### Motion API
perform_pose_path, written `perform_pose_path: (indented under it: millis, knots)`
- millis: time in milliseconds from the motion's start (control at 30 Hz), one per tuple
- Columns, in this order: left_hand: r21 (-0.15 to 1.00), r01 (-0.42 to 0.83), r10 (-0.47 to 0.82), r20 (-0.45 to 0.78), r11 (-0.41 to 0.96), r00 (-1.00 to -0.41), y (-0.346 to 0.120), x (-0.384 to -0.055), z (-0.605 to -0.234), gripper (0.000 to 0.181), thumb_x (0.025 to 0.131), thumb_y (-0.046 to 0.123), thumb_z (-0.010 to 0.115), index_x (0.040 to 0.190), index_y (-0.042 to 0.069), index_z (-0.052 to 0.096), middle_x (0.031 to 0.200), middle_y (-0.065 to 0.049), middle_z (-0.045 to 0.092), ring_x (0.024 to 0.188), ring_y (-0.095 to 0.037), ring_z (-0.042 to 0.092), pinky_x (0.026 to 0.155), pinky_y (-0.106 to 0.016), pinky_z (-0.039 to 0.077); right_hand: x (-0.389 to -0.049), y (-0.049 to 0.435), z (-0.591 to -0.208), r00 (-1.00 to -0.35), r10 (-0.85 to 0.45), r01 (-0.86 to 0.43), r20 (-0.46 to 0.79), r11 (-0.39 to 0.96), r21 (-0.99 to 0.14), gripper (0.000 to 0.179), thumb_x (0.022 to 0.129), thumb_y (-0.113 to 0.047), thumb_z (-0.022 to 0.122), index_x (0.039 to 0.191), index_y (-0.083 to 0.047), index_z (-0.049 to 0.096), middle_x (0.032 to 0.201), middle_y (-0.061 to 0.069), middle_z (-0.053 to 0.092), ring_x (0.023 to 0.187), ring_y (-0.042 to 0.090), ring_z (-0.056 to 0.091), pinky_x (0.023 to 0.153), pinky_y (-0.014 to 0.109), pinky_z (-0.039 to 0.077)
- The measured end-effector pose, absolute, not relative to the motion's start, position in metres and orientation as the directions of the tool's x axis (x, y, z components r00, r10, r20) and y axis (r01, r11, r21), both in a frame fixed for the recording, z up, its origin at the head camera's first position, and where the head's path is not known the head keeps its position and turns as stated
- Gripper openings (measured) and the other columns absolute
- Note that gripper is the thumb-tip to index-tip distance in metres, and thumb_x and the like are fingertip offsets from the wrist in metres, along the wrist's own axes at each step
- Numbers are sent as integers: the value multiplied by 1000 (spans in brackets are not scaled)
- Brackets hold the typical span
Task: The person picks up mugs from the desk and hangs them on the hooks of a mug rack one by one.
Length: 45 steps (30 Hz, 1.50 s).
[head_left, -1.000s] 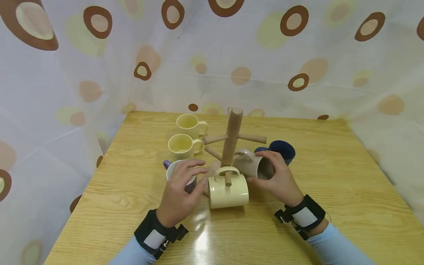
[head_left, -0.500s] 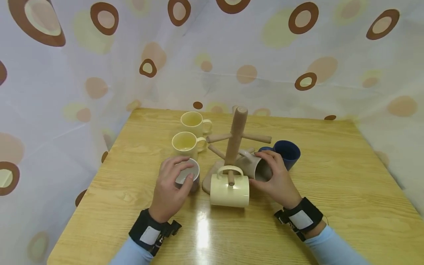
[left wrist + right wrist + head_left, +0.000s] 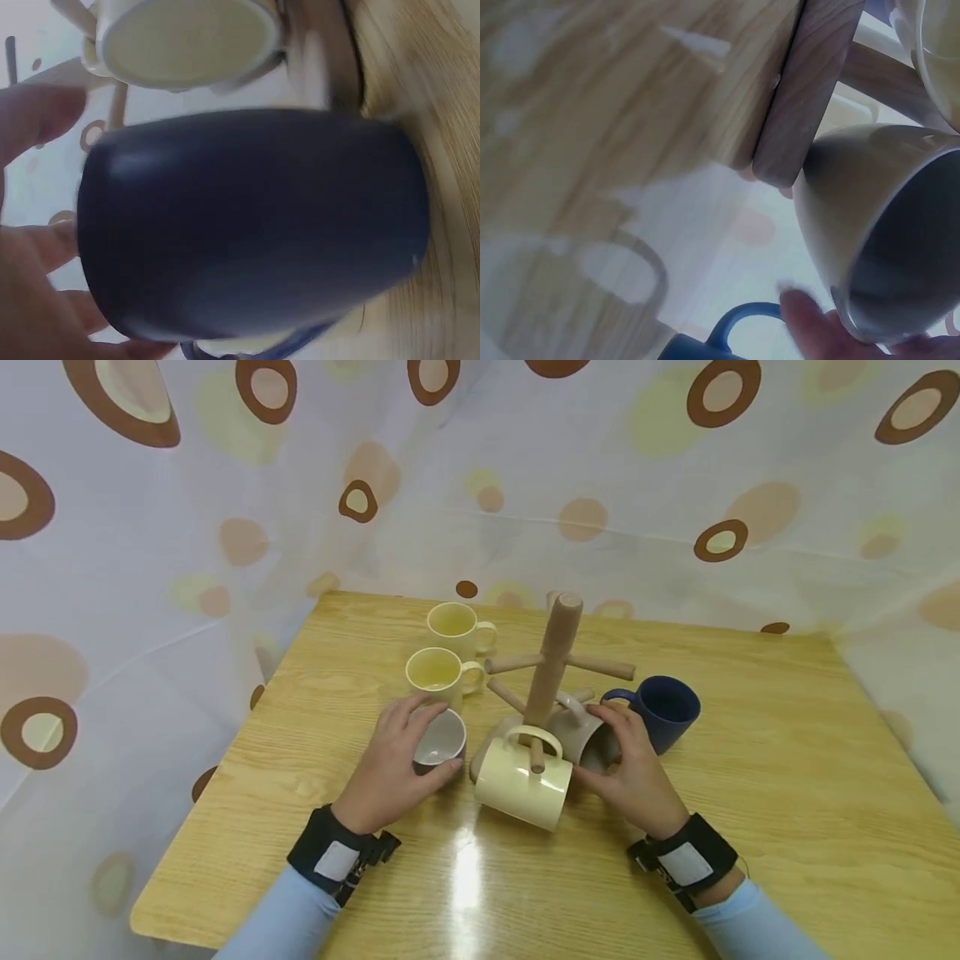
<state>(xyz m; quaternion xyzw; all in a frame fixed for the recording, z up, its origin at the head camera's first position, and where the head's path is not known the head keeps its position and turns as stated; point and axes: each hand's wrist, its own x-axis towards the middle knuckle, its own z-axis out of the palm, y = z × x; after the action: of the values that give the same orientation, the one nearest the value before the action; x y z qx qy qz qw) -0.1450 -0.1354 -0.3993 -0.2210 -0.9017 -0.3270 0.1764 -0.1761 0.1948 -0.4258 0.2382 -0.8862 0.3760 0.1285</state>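
Note:
My left hand (image 3: 397,768) spans the rim of a dark purple mug (image 3: 255,225) with a whitish inside. In the left wrist view its fingers lie behind the rim and the thumb stands apart from the wall. My right hand (image 3: 633,777) pinches the rim of a pale grey mug (image 3: 832,202), tipped sideways with its handle at a lower peg of the wooden mug tree (image 3: 553,656). On the front peg a pale yellow mug (image 3: 521,789) hangs by its handle, tilted down to the right.
Behind the purple mug stand two upright pale yellow mugs, a nearer one (image 3: 437,681) and a farther one (image 3: 453,625). A blue mug (image 3: 667,718) stands right of the tree, close to my right fingers. Patterned curtain (image 3: 585,460) surrounds the wooden table (image 3: 750,777).
My left hand has moved left from beside the hanging yellow mug to the purple mug's rim. The yellow mug has tilted. My right hand keeps holding the grey mug.

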Motion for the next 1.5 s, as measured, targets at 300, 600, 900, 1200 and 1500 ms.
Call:
perform_pose_path:
  millis: [300,600,900,1200,1500]
  knots:
    - [388,527,422,326,757,-846,-130,-155,-393,70,69,27,74,133,14,48,147,-17,33,126,-28,30,90,-47,48,-173,198,-422,-864,-350,-504,363,600,-621,86,74,-18,79,145,-17,31,147,21,25,129,34,28,84,62,47]
    - [278,492,438,236,825,-868,-122,-167,-390,77,67,33,76,137,23,46,138,-14,40,113,-30,38,59,-38,54,-169,200,-420,-870,-345,-494,354,603,-627,88,75,-22,78,148,-16,27,149,23,22,129,36,29,84,64,46]
    - [172,465,390,344,868,-854,-120,-176,-399,71,62,43,76,126,25,52,124,-12,47,106,-33,45,53,-42,55,-167,202,-417,-869,-331,-494,367,587,-641,92,73,-27,80,148,-21,27,152,21,18,133,33,24,88,68,41]
    - [615,303,129,311,728,-942,-150,-169,-399,70,66,41,80,126,21,50,123,-10,46,109,-27,43,74,-51,53,-162,207,-409,-869,-308,-495,388,556,-667,92,72,-20,81,148,-22,27,152,17,18,128,29,30,85,59,45]
    - [862,486,269,507,-147,-819,-172,-129,-366,62,70,9,78,123,15,45,128,-16,45,108,-38,45,77,-48,51,-142,196,-374,-648,-159,-724,745,431,-538,49,66,9,72,113,10,55,102,15,51,68,14,37,51,22,31]
